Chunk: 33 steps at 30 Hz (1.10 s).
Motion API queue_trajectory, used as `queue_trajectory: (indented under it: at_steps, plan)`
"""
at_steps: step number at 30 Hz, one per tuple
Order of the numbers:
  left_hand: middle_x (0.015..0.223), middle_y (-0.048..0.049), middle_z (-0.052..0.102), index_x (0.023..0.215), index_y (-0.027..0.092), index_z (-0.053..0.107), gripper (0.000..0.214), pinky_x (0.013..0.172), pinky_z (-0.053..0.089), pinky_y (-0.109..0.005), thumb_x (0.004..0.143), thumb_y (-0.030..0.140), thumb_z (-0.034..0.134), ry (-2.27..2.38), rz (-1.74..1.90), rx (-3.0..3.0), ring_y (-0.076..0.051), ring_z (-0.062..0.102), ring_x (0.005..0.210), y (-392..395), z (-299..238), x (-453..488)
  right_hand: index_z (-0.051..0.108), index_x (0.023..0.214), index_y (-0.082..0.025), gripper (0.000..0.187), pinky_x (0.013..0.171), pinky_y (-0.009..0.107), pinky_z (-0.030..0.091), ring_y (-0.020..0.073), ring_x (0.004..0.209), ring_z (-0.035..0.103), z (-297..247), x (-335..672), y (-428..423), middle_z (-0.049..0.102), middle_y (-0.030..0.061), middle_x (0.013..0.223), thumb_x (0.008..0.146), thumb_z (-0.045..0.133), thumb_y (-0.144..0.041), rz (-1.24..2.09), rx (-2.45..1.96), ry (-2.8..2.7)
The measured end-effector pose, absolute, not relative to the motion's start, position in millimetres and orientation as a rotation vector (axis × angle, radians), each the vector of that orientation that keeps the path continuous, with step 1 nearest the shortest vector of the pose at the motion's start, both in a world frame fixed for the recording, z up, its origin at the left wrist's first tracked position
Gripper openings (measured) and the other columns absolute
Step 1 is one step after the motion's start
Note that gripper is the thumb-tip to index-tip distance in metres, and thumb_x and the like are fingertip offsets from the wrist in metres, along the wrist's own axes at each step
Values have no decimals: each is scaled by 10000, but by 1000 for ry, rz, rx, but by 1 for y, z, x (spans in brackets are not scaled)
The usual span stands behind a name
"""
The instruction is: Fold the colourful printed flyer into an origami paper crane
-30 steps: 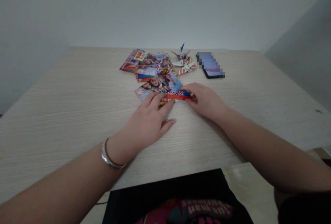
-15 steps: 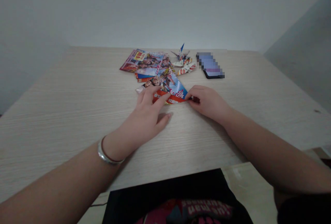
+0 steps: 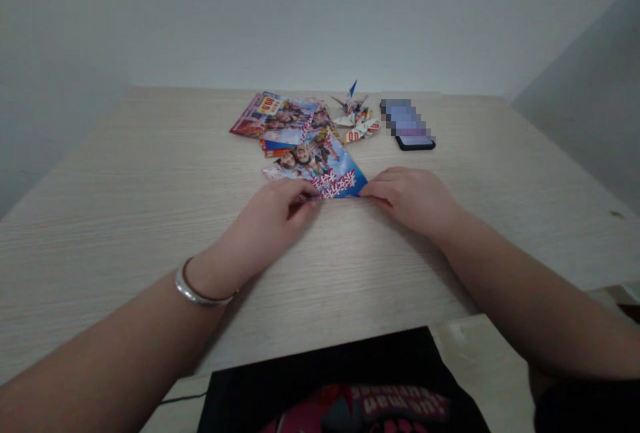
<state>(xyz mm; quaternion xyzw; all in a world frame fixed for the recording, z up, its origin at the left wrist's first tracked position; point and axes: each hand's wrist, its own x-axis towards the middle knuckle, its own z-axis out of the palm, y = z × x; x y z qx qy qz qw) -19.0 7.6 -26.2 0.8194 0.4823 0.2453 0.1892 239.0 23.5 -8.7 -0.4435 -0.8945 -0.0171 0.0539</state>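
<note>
A glossy printed paper sheet, mostly blue with white-and-red lettering and a picture of people [image 3: 343,165], lies on the pale wood-grain table [image 3: 150,193], between the two hands and toward the middle of the scene. Its near edge runs almost straight from one hand to the other, and its far corner reaches the printed pile beyond it.

The left hand [image 3: 267,216] is curled around the near left part of the sheet, pinching it with the thumb on the near side; its fingertips are partly hidden. A silver-coloured metal bangle [image 3: 197,296] circles the left wrist. The right hand [image 3: 413,200] is closed at the near right corner, its fingers brought together to pinch the tip of the sheet.

On the far left of the sheet is a loose stack of colourful printed leaflets [image 3: 295,116], a yellow price patch showing on its upper part and blue and orange edges sticking out on the near side. Just right of the stack sit folded paper figures in white, red and blue [image 3: 363,128], pointed and close together. Farther right, apart from them, lies a dark-edged smartphone [image 3: 416,145], its screen pixelated.
</note>
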Motion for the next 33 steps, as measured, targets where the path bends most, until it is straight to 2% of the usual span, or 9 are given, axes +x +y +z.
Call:
queue_trajectory:
  at_steps: [2,5,10,13,17,21,23,26,33]
  plan:
    - [1002,-80,743,961,177,744,318,948,540,-434,969,372,493,1253,646,2431,-233,668,992,11,-25,-22,778,1011,-251,235,786,377,505,254,998,698,-10,240,24,784,40,1083,946,565,-174,-56,-1337,-2710]
    - [1087,-77,755,943,209,790,361,1002,517,-435,979,408,491,1185,615,2473,-239,674,1052,14,-23,-28,778,1006,-231,210,807,381,512,260,1024,693,-11,241,25,779,50,1093,951,576,-219,-45,-1328,-2697]
    - [1142,-46,747,800,254,796,376,1031,498,-431,976,427,513,1141,494,2415,-236,662,1091,19,-22,-38,775,994,-206,203,810,363,509,250,1011,688,-11,243,26,775,56,1060,951,597,-294,-50,-1316,-2691]
    - [1138,-63,742,846,235,782,332,1021,491,-429,965,407,524,1190,482,2423,-241,658,1080,20,-23,-39,770,993,-201,206,829,350,502,238,1008,679,-12,242,27,773,56,1059,958,592,-299,-71,-1283,-2702]
    - [969,-113,723,920,150,713,286,873,534,-419,961,294,469,1527,485,2461,-253,661,922,20,-22,-32,767,979,-206,192,846,333,485,222,967,668,-14,238,28,774,57,985,953,605,-305,-70,-1202,-2696]
    - [997,-127,700,932,124,679,258,876,525,-394,969,252,458,1650,431,2589,-256,650,941,23,-20,-25,741,1089,-199,215,749,324,475,218,860,676,-17,233,26,766,69,925,955,602,-293,-92,-1296,-2639]
    - [1028,-131,697,949,118,679,249,892,521,-387,976,260,476,1675,396,2649,-261,648,970,24,-20,-23,727,1165,-217,251,740,327,478,221,866,685,-20,231,25,776,67,974,965,594,-291,-95,-1278,-2641]
    - [1072,-133,686,981,116,674,213,894,521,-378,970,260,518,1722,380,2674,-264,649,992,25,-22,-22,731,1197,-268,268,810,334,494,215,952,691,-25,228,25,781,40,1090,990,561,-264,-69,-1140,-2674]
    - [1157,-118,644,1002,149,685,203,823,544,-360,971,256,516,1683,514,2681,-247,652,982,24,-23,-24,757,1177,-238,287,899,359,512,215,1016,672,-29,228,30,764,45,1182,997,535,-212,-62,-1088,-2683]
